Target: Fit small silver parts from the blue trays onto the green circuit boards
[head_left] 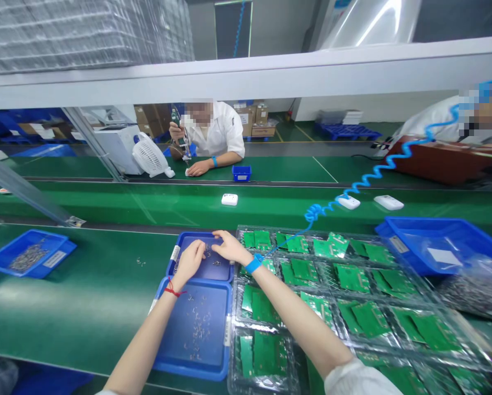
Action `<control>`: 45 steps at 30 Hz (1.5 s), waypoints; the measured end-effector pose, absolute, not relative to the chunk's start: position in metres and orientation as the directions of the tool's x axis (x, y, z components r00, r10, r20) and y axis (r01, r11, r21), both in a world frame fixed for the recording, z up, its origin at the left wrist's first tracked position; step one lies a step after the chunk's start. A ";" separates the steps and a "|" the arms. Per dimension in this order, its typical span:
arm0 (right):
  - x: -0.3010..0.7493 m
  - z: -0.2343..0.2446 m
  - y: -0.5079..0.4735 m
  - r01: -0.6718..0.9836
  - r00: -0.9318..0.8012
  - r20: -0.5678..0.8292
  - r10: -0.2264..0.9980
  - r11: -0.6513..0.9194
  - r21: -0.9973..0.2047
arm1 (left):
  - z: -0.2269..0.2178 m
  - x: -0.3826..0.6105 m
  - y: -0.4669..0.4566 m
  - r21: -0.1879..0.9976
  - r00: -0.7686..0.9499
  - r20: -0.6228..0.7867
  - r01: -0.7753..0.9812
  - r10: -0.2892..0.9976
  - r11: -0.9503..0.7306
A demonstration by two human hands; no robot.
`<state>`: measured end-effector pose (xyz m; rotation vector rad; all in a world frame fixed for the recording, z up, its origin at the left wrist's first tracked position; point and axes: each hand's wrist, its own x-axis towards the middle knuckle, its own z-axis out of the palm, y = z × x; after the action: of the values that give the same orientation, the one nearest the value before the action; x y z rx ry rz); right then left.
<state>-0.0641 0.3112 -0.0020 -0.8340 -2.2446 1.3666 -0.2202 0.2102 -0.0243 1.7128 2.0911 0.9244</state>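
Both my hands reach into the far blue tray, which holds a few small metal parts. My left hand, with a red string on its wrist, has its fingers curled down over the parts. My right hand, wearing a blue wrist strap with a coiled blue cord, pinches its fingers together right beside the left. What the fingers hold is too small to name. A nearer blue tray below my wrists carries several scattered small metal parts.
A clear blister tray of green circuit boards lies to the right. Blue bins sit at far left and right. White devices lie on the green belt. Across it a person in white works with a tool; another sits at right.
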 end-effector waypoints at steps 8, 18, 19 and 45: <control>-0.068 -0.003 0.313 0.238 -0.767 -0.026 0.642 0.246 -0.940 | -0.019 -0.216 0.210 0.653 -0.214 0.188 0.756 0.958 0.041; -0.059 -0.003 0.315 0.100 -0.739 0.003 0.674 0.114 -0.988 | -0.008 -0.202 0.199 0.582 -0.198 0.226 0.812 0.954 0.030; -0.058 -0.004 0.315 0.091 -0.732 0.004 0.681 0.103 -0.991 | -0.006 -0.199 0.197 0.570 -0.189 0.229 0.822 0.955 0.026; -0.043 0.010 0.295 0.107 -0.646 0.132 0.751 0.261 -0.960 | -0.013 -0.190 0.199 0.714 -0.265 0.214 0.699 0.940 0.035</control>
<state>-0.0425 0.2947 0.0102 -0.7749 -1.9464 1.4138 -0.1900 0.1995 -0.0125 1.6695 2.0031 1.0719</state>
